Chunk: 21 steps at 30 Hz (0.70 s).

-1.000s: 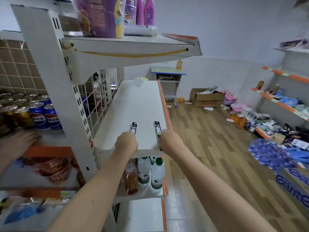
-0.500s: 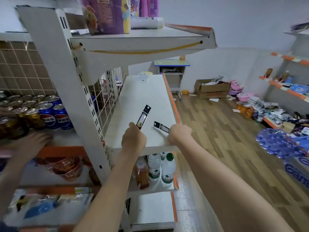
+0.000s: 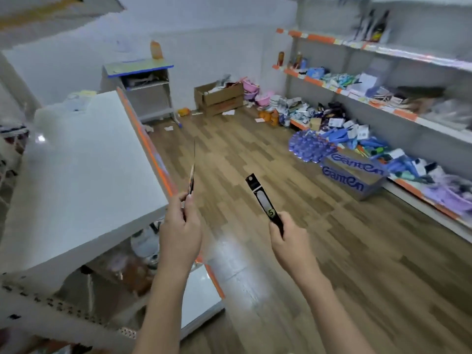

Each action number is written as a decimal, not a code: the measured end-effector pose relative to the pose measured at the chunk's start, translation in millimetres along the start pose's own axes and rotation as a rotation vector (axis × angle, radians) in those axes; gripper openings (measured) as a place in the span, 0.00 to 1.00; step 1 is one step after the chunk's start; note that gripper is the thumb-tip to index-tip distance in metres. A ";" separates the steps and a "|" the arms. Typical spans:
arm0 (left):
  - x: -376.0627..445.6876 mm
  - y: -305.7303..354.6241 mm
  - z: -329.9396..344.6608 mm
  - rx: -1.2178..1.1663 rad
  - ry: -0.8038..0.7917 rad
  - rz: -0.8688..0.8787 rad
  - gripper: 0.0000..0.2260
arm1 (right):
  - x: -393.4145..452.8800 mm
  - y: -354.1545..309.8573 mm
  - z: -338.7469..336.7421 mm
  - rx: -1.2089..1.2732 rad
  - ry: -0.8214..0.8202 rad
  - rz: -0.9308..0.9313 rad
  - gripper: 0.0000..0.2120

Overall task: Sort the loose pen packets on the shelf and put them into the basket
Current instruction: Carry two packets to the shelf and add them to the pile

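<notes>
Hands both off the white metal shelf (image 3: 81, 180), out over the wood-plank floor (image 3: 332, 251). Left hand (image 3: 180, 231) pinches a slim black pen packet (image 3: 191, 178), seen edge-on, upright. Right hand (image 3: 287, 238) grips a flat black pen packet with a green "5" label (image 3: 260, 198), tilted up-left. Packets well apart.

Soft, even indoor light fills the room, cool and slightly bluish on the walls. A pale patch of glare lies on the wooden floor (image 3: 229, 259), just below and between the fingers of the left hand (image 3: 178, 233) and right hand (image 3: 288, 241). Shadows are weak and diffuse. Motion blur smears the white shelf (image 3: 76, 180) left of the fingers and the goods beneath it. Wide-angle distortion bends the far shelving (image 3: 383, 54) up and right of the fingers. Overall sharpness is low.
</notes>
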State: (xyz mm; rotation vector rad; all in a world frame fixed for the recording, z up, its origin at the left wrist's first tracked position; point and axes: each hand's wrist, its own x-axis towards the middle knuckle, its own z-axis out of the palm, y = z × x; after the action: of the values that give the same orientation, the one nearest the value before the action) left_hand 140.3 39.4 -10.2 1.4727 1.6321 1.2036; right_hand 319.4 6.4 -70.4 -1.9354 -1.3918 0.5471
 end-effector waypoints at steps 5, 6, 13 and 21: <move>-6.4 10.3 94.6 0.106 -0.164 0.003 0.12 | 15.6 70.5 -62.7 0.029 0.088 0.142 0.10; -5.9 15.1 115.3 0.125 -0.175 0.004 0.15 | 21.7 84.6 -78.6 0.033 0.102 0.167 0.12; 6.6 78.7 273.2 0.276 -0.268 0.177 0.10 | 82.1 194.1 -195.8 -0.097 0.190 0.327 0.08; 12.1 137.4 438.5 0.284 -0.511 0.298 0.06 | 141.2 288.2 -287.1 -0.132 0.328 0.444 0.07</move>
State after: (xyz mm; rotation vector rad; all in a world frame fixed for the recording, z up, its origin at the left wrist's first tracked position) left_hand 586.6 140.3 -53.7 2.0565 1.2942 0.6641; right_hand 749.9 1.8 -79.1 -2.3329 -0.8131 0.3191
